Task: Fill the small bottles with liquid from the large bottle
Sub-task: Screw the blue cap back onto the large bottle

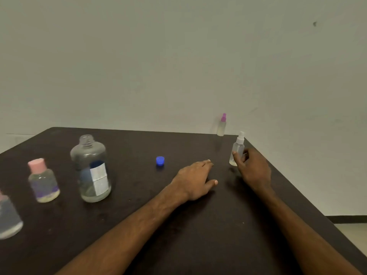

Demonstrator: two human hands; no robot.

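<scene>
Okay, nearest first: both your bare forearms are reaching in from the bottom edge over the dark table (pixel 198 245). At the left edge a small bottle (pixel 9 217) is standing, partly cut off by the frame and blurred, with a pale layer at its bottom. Your left hand (pixel 195 180) is lying palm down on the tabletop, fingers straight and together, thumb sticking out sideways, holding nothing. Well to its left, the pink-capped small bottle (pixel 42 180) is standing upright and capped, showing a purple label and a thin yellowish layer at the base. Just to the right of that, the large bottle (pixel 90 169) is standing upright with its threaded neck uncapped. It's clear and carrying a white label, and only a low band of liquid is showing at the bottom. Your right hand (pixel 253 169) is curling around the lower part of the white-topped spray bottle (pixel 237 150), thumb lying across its front, fingers wrapping behind. That bottle is standing upright near the table's right edge, holding a little yellowish liquid at the bottom. The blue cap (pixel 160 161) is sitting alone on the table between the large bottle and your left hand, apart from both. Farthest back, a purple-topped spray bottle (pixel 222 126) is standing at the far edge, in front of the plain wall (pixel 178 56).
</scene>
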